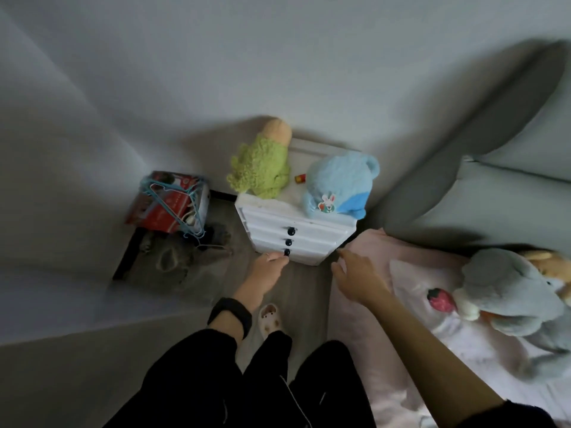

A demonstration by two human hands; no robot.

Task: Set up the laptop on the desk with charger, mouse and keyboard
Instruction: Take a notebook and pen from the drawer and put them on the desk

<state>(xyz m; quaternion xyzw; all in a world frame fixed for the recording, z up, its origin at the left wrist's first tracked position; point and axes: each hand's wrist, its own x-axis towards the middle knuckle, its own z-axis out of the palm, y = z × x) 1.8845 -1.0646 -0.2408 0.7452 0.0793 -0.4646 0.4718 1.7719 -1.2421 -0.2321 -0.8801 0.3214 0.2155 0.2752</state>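
Head view, from the left: a red bag [163, 202] stands on the floor [306, 288] against the wall [216, 57]. It holds blue hangers [156, 187] and something white that I cannot identify. A grey cloth [176, 261] lies just in front of it.

Next comes a white nightstand [312, 233] with three drawers, all closed. On its top sit a green plush [261, 169] and a blue plush [340, 180].

The left hand [265, 273] reaches to the lowest knob [286, 252] and its fingers [276, 259] pinch it. The right hand [355, 276] hovers over the edge of the bed [370, 350], just beside the nightstand, with fingers [340, 267] loosely spread and holding nothing.

Further right, a grey plush [506, 295] lies on the pink bed, below a grey headboard [457, 143].

Where the laptop is, I cannot tell from this view.
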